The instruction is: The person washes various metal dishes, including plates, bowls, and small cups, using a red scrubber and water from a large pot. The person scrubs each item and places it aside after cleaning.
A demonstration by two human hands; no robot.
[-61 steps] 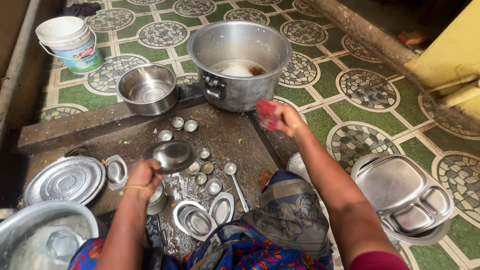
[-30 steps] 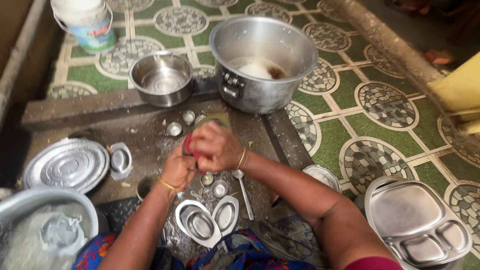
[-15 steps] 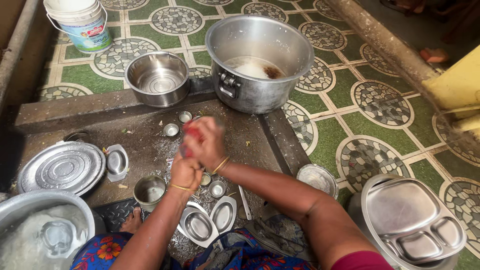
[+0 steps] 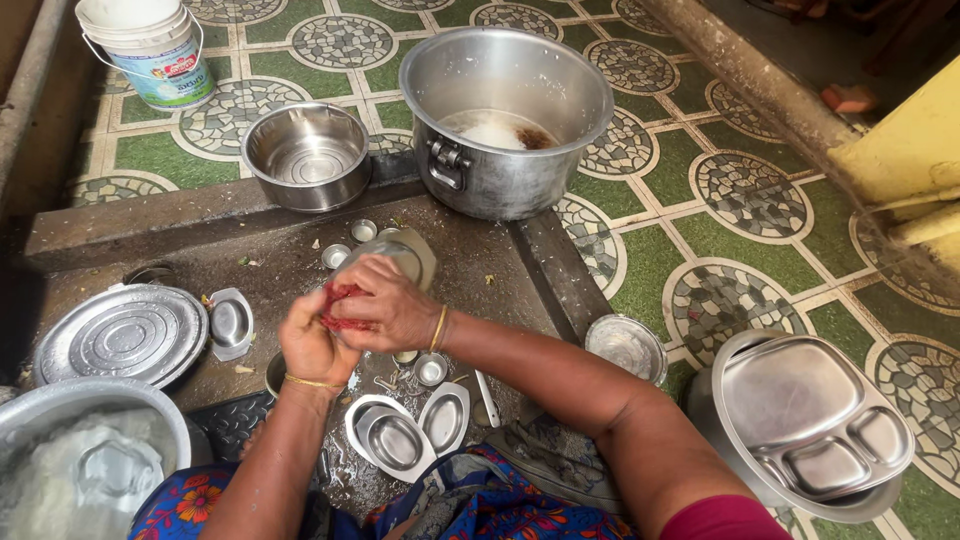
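My two hands meet over the wet stone slab (image 4: 480, 265). My right hand (image 4: 390, 308) is closed on a red scrubber (image 4: 336, 297) and presses it against a small round steel dish (image 4: 402, 256). My left hand (image 4: 312, 345) grips that dish from below, its fingers mostly hidden under the right hand. Several tiny steel cups (image 4: 432, 368) and a spoon (image 4: 487, 386) lie on the slab just beside my wrists. A steel cup (image 4: 274, 372) is half hidden behind my left wrist.
A large steel pot (image 4: 505, 120) and a steel bowl (image 4: 305, 155) stand at the slab's far edge, a white bucket (image 4: 150, 45) beyond. A round lid (image 4: 120, 335) and water basin (image 4: 60, 410) are left; a compartment tray (image 4: 815, 420) right; leaf-shaped dishes (image 4: 400, 438) near.
My right hand came back from beside the big pot with the red scrubber and joined my left hand. Both hands have since moved slightly nearer me, rubbing the dish.
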